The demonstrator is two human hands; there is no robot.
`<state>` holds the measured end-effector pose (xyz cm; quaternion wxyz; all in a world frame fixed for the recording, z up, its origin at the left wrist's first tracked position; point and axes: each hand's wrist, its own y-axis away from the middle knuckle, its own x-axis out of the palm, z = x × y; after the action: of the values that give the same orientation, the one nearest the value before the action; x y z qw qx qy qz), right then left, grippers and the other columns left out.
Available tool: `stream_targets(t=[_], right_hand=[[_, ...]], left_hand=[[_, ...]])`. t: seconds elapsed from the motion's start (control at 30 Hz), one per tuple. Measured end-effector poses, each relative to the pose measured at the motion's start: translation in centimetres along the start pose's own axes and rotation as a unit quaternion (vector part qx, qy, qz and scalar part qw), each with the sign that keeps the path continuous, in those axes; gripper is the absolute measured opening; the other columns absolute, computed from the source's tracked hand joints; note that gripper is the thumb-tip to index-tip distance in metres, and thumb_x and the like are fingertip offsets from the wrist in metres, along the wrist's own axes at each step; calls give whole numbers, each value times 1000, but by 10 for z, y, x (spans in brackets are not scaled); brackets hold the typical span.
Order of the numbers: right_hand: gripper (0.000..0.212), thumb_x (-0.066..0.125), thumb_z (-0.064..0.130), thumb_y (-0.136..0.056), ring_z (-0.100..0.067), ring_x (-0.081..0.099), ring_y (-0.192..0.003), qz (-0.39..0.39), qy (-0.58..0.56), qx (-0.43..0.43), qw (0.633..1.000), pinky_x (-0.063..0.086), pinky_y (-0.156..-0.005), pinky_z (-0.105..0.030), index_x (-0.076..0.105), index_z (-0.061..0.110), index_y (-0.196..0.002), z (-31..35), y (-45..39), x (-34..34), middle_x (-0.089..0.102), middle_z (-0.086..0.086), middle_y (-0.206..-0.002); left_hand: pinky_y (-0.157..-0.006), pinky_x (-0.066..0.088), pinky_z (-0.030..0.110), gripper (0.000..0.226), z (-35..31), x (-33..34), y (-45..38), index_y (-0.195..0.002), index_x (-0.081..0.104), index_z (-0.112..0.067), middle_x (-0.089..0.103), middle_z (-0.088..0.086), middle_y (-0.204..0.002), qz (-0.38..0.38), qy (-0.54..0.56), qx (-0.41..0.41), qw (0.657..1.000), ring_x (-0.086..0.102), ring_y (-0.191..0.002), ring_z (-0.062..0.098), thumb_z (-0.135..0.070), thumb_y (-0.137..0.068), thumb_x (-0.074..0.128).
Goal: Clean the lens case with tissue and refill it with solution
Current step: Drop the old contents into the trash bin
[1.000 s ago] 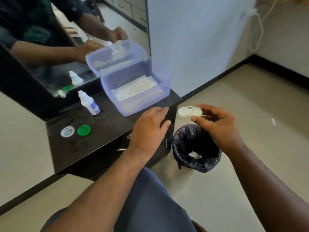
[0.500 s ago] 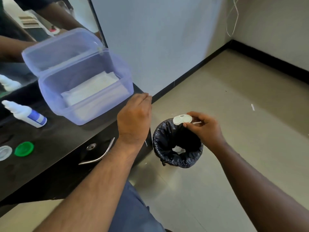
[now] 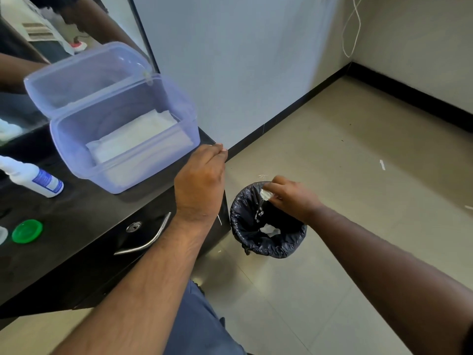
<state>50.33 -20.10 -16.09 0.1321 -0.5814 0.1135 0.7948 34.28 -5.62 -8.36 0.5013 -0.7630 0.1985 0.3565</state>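
Note:
My right hand [image 3: 290, 197] pinches the white lens case [image 3: 265, 194], tipped downward over the black-lined bin [image 3: 266, 221]; drops of liquid fall from the case into the bin. My left hand [image 3: 201, 184] rests with straight fingers on the right end of the black counter [image 3: 76, 226], beside the open blue tissue box [image 3: 120, 126] holding white tissues [image 3: 135, 138]. The solution bottle [image 3: 30, 176] lies on its side at the left. A green cap [image 3: 27, 231] and a clear cap [image 3: 2, 235] lie near the counter's left edge.
A mirror [image 3: 51, 34] stands behind the counter. A drawer with a metal handle [image 3: 146, 239] faces me below the countertop. A crumpled white tissue [image 3: 268, 229] lies inside the bin. Tiled floor spreads to the right; a white cable [image 3: 354, 29] hangs in the corner.
My right hand has lowered the lens case to the bin's rim and tipped it, so liquid now pours out. The view has swung right. My left hand stays on the counter.

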Motion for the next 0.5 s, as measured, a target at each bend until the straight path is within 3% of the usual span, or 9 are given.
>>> stream_targets(t=[0.17, 0.33, 0.5], right_hand=[[35, 56, 11, -91, -34, 62, -81, 11, 53, -52, 997, 36, -62, -27, 57, 10, -126, 15, -7, -14, 58, -14, -111], [37, 63, -2, -81, -30, 60, -59, 34, 89, -92, 991, 38, -51, -24, 60, 4, -118, 25, -12, -19, 59, -15, -97], [45, 64, 0, -81, -25, 60, -65, 43, 148, -116, 981, 40, -52, -26, 54, 8, -124, 30, -18, -27, 55, -10, -103]], left_hand=[[-87, 51, 25, 18, 2, 0, -1, -100, 72, 3, 73, 16, -98, -1, 1, 12, 1000, 70, -93, 24, -3, -83, 70], [-82, 55, 28, 19, 0, 0, -2, -98, 72, 4, 73, 16, -95, -8, -3, 20, 1000, 71, -90, 26, -1, -79, 73], [-80, 55, 28, 20, -1, -3, -2, -97, 72, 3, 73, 16, -95, -1, 3, 16, 1000, 71, -90, 26, 0, -77, 74]])
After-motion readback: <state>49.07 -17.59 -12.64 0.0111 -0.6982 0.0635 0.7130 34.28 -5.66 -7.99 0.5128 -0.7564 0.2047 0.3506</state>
